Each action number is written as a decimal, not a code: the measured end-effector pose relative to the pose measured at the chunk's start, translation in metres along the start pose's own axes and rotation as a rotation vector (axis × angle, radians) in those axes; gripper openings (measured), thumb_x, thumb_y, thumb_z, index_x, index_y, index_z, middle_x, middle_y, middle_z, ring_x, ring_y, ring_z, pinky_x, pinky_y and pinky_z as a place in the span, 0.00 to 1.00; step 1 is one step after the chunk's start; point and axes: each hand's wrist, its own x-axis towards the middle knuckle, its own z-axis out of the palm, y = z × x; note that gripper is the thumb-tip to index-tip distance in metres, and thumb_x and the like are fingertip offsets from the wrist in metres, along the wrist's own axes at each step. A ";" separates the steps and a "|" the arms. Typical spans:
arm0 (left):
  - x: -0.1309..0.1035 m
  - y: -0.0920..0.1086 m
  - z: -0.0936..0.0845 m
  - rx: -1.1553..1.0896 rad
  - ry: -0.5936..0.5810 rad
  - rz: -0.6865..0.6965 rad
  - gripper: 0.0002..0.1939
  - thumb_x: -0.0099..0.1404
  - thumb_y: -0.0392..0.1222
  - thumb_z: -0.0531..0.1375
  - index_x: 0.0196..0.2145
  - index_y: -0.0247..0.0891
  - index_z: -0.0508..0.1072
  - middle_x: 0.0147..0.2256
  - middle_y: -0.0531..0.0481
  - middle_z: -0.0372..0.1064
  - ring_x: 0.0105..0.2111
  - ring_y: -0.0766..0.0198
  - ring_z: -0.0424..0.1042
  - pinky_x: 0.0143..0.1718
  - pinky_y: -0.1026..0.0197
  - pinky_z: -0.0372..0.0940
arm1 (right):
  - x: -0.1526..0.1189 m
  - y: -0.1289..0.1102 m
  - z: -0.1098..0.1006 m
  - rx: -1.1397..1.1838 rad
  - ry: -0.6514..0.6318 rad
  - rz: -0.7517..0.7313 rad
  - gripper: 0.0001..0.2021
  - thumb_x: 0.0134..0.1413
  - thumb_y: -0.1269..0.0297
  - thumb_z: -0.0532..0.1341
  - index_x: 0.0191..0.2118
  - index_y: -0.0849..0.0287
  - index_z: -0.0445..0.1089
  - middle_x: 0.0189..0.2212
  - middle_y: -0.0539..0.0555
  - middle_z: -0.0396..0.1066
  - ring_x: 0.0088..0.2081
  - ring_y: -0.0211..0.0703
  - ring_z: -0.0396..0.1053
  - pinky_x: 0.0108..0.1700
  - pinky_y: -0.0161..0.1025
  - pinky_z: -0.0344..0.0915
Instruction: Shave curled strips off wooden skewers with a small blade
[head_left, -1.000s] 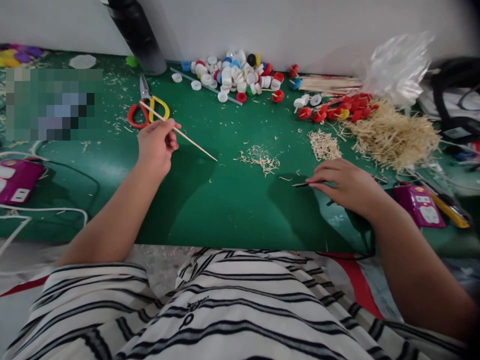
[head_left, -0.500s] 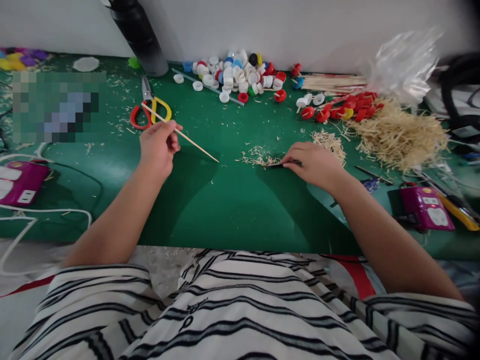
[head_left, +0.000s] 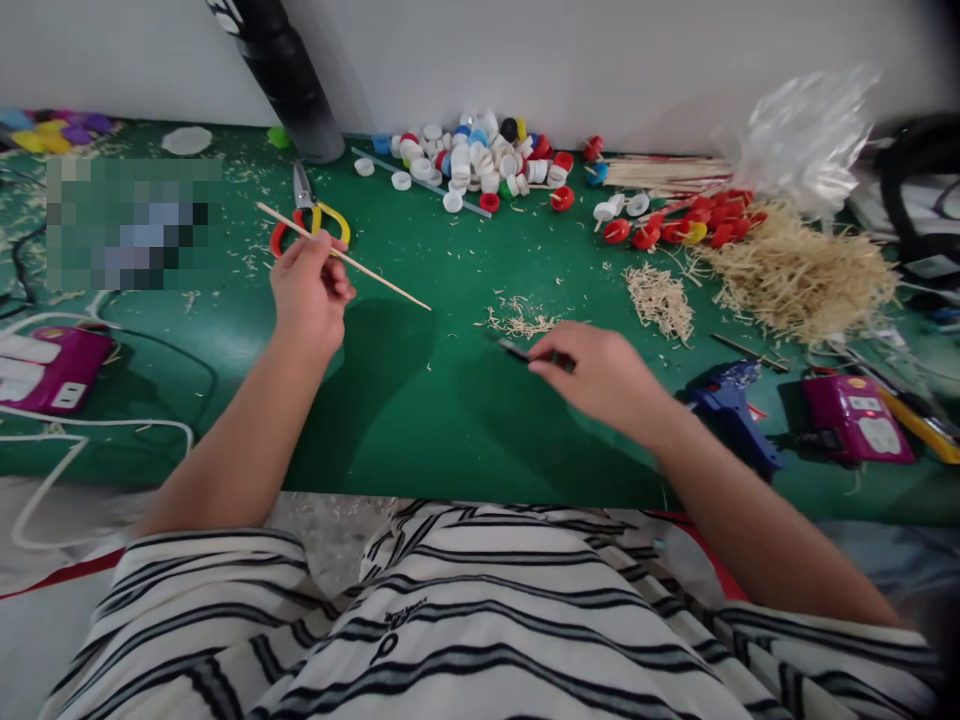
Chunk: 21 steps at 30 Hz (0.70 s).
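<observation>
Wooden stick [head_left: 382, 280], held over the green table [head_left: 450, 440] well back from its front edge, is pinched by the left hand [head_left: 309, 290]; the right hand [head_left: 596, 365] pinches a thin dark tool [head_left: 514, 349] near the shavings [head_left: 521, 320]; best hold the stick steady, fingers clear of the tool's tip.

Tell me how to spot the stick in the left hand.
Find the green table, then the left hand near the scissors. The stick is thin, pale and slants down to the right. Unlike the piled sticks, it's held alone.
</observation>
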 end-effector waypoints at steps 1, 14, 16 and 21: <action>0.000 0.002 0.000 -0.006 0.009 0.002 0.08 0.65 0.42 0.63 0.29 0.36 0.74 0.19 0.57 0.56 0.17 0.73 0.53 0.23 0.63 0.47 | 0.000 -0.019 0.012 0.009 -0.032 -0.040 0.08 0.64 0.63 0.60 0.43 0.56 0.76 0.42 0.53 0.77 0.40 0.42 0.72 0.41 0.40 0.65; 0.023 0.038 -0.031 -0.155 0.270 0.056 0.14 0.70 0.37 0.51 0.27 0.35 0.68 0.15 0.59 0.52 0.14 0.73 0.50 0.20 0.65 0.44 | 0.095 -0.087 0.066 -0.193 -0.170 -0.048 0.13 0.62 0.73 0.55 0.47 0.64 0.74 0.45 0.64 0.73 0.38 0.49 0.72 0.32 0.42 0.64; 0.024 0.034 -0.030 -0.151 0.249 0.042 0.13 0.69 0.36 0.53 0.26 0.34 0.68 0.15 0.59 0.52 0.14 0.73 0.50 0.20 0.65 0.43 | 0.096 -0.068 0.057 -0.208 -0.129 0.048 0.12 0.62 0.71 0.56 0.46 0.63 0.74 0.45 0.63 0.74 0.38 0.49 0.72 0.33 0.42 0.63; 0.020 0.029 -0.025 -0.127 0.202 0.071 0.12 0.68 0.36 0.55 0.26 0.33 0.70 0.16 0.58 0.53 0.14 0.73 0.50 0.21 0.64 0.41 | 0.085 -0.013 0.031 -0.294 -0.031 0.220 0.09 0.61 0.69 0.57 0.42 0.61 0.75 0.42 0.61 0.76 0.40 0.50 0.72 0.36 0.43 0.63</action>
